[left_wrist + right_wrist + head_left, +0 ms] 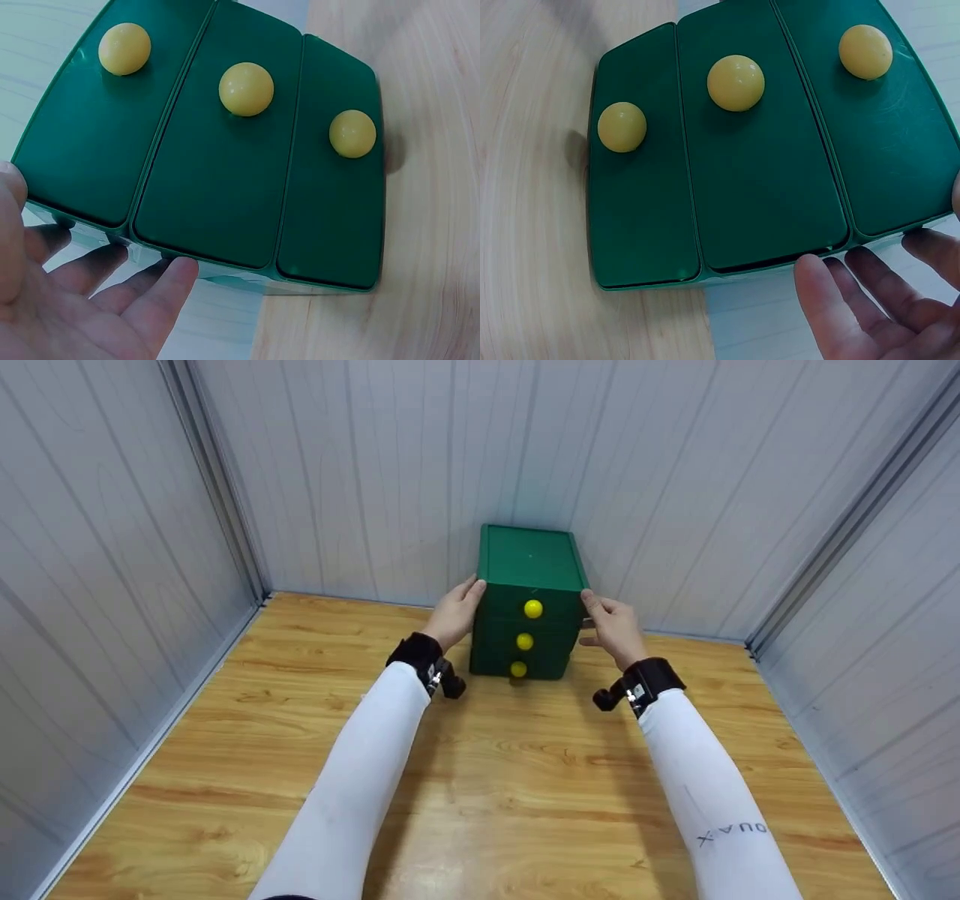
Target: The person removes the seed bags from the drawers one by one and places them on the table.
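Note:
A green three-drawer box (534, 556) with round yellow knobs stands upright on the wooden surface, its drawer fronts facing me and all three drawers pushed in. My left hand (454, 613) is at its left side, thumb by the upper front edge. In the left wrist view, the fingers (161, 300) of that hand reach fairly straight along the side wall. At the opposite side is my right hand (616, 631), thumb touching the upper front corner. Its other fingers (821, 300) spread beside the wall in the right wrist view. The box's back is hidden.
Behind the box rises a pale panelled wall (390, 472). Side walls (82, 547) flank the wooden floor (480, 795) on left and right, with metal strips in the corners. Each wrist carries a black camera band (654, 681).

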### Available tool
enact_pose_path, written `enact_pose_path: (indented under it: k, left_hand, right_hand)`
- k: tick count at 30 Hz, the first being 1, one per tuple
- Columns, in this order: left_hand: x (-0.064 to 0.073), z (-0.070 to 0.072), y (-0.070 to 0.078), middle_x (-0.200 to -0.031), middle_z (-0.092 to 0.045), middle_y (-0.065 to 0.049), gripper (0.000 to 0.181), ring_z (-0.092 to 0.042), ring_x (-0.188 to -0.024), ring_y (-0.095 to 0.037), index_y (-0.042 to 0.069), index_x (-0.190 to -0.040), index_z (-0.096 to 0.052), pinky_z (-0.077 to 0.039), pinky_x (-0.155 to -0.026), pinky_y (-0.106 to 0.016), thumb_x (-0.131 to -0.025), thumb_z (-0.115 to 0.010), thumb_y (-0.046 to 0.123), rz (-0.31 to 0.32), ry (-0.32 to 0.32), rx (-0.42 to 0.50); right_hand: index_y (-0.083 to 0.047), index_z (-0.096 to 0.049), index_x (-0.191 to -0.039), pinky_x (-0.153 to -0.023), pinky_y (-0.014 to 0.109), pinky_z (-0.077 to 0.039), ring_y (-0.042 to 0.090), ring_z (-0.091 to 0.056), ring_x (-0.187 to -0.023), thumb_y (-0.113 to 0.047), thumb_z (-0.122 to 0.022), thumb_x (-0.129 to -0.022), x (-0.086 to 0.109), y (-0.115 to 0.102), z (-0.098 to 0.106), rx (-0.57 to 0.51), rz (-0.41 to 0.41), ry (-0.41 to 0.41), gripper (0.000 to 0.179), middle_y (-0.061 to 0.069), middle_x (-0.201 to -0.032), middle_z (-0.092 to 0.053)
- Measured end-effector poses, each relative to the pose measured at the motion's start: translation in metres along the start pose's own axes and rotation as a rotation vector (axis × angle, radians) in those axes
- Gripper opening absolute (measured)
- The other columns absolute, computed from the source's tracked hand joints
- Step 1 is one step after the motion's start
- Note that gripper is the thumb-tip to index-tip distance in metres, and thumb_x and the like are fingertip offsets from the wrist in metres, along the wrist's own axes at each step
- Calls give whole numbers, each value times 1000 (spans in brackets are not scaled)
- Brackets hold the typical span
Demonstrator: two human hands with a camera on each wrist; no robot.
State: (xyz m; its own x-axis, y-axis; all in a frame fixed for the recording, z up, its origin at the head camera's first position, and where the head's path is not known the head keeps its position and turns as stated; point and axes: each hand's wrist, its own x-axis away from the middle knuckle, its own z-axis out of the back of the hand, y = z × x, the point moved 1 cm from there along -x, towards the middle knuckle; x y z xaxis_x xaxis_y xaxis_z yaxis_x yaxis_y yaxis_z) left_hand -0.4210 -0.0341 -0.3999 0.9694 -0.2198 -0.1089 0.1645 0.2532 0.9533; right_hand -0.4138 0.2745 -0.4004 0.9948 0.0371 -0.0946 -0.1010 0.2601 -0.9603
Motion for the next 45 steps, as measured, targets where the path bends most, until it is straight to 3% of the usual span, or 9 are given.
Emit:
enact_pose_path:
  k: [14, 19, 33, 35, 38, 42, 45]
  left_hand:
    - [-1, 0, 0, -181, -29, -16, 68, -24, -168, -34, 5, -176, -28, -20, -137, -47, -123, -33, 47, 1, 26, -54]
    - [-3, 0, -2, -180, -32, -16, 67, -27, -168, -33, 4, -175, -30, -21, -137, -45, -123, -33, 46, -11, 47, -85]
    - [-2, 0, -2, -181, -32, -13, 69, -26, -168, -32, 8, -176, -29, -22, -137, -46, -122, -32, 51, 1, 53, -89]
    - [-2, -1, -3, -181, -31, -14, 69, -26, -168, -32, 8, -176, -29, -22, -137, -46, -122, -32, 50, -1, 55, -78]
    - [-2, -3, -5, -181, -31, -14, 68, -26, -168, -32, 7, -176, -28, -22, -137, -45, -122, -32, 49, -8, 68, -68]
    - [-1, -6, -7, -181, -30, -14, 68, -26, -168, -31, 6, -176, -28, -21, -137, -43, -122, -33, 48, -28, 85, -53]
    - [1, -7, -7, -182, -29, -14, 68, -25, -168, -31, 6, -176, -28, -21, -137, -44, -122, -33, 47, -53, 90, -34]
  right_hand:
    - [0, -68, -145, -106, 59, -60, 42, -65, -129, -62, -52, -113, -3, 2, 0, 44, -1, -4, 71, 22, -145, -63]
    - [-1, -67, -148, -105, 57, -61, 39, -67, -127, -62, -53, -113, -4, 2, 0, 66, -2, -5, 72, 21, -149, -62]
    - [2, -69, -144, -101, 56, -63, 44, -67, -123, -60, -53, -114, -8, 1, -2, 80, 13, 11, 71, 24, -133, -67]
    - [2, -69, -143, -99, 54, -64, 42, -68, -120, -61, -51, -114, -8, 1, -3, 108, 25, 17, 71, 24, -132, -68]
    - [3, -73, -129, -92, 45, -67, 38, -71, -109, -62, -49, -114, -5, 0, -6, 213, 62, 49, 70, 23, -123, -71]
    - [-2, -73, -115, -84, 41, -60, 32, -69, -101, -63, -50, -114, 3, -2, -15, 384, 146, 150, 64, 17, -114, -72]
    - [-5, -72, -128, -91, 45, -56, 29, -66, -107, -61, -54, -114, 11, -3, -22, 445, 204, 251, 61, 13, -120, -69]
